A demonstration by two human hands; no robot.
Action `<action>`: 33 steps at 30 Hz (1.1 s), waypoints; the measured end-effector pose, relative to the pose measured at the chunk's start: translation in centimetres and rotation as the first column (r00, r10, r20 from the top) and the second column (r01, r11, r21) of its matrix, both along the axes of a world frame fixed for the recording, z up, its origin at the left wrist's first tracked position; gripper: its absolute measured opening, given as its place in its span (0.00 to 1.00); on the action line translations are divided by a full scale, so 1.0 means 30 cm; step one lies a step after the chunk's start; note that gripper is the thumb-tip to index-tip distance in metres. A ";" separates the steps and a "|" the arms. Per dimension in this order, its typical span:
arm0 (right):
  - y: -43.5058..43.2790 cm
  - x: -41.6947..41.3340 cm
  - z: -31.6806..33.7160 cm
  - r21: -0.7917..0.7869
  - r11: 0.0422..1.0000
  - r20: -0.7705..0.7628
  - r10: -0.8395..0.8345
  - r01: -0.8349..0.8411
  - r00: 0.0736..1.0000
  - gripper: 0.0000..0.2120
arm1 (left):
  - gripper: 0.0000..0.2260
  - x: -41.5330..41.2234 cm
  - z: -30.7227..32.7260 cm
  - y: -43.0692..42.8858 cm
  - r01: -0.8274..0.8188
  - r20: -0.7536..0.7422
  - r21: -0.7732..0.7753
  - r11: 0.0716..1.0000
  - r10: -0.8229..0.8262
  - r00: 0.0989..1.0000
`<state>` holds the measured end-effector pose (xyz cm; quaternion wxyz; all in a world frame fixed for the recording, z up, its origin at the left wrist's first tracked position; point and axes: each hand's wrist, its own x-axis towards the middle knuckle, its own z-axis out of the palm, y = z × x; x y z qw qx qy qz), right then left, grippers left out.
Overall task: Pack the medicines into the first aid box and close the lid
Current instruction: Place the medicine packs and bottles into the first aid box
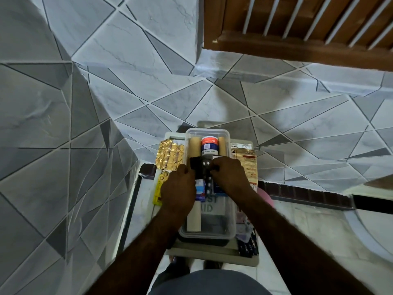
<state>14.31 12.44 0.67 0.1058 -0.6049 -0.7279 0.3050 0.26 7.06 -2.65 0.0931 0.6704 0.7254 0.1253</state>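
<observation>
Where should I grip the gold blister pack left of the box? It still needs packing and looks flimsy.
Take the gold blister pack by its near left edge, coming from the left. It lies flat and crinkled on the tray, so a pinch under an edge probably suits it better than a grab from above. Its right side sits close against the box, and both hands work there.

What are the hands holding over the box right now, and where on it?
Both hands, left hand and right hand, hold one dark blister strip by its opposite side edges, over the open first aid box.

Grey stool: clear box, gold blister strips on top.
</observation>
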 end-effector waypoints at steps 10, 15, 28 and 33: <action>0.010 0.044 -0.005 -0.007 0.997 -0.012 0.078 -0.078 0.997 0.09 | 0.09 -0.095 0.043 0.043 -0.141 0.320 0.010 0.990 0.131 0.938; -0.011 0.178 0.012 -0.009 0.987 -0.159 -0.158 0.159 0.975 0.05 | 0.08 -0.306 0.020 -0.001 -0.320 0.391 -0.140 0.937 0.349 0.852; -0.211 0.382 -0.150 -0.161 0.851 -0.016 -0.509 0.500 0.861 0.08 | 0.32 -0.272 -0.138 -0.047 -0.372 0.238 -0.250 0.894 0.429 0.872; -0.231 0.327 -0.162 -0.203 0.885 0.067 -0.415 0.420 0.907 0.18 | 0.30 -0.242 -0.142 -0.006 -0.310 0.254 -0.270 0.911 0.378 0.890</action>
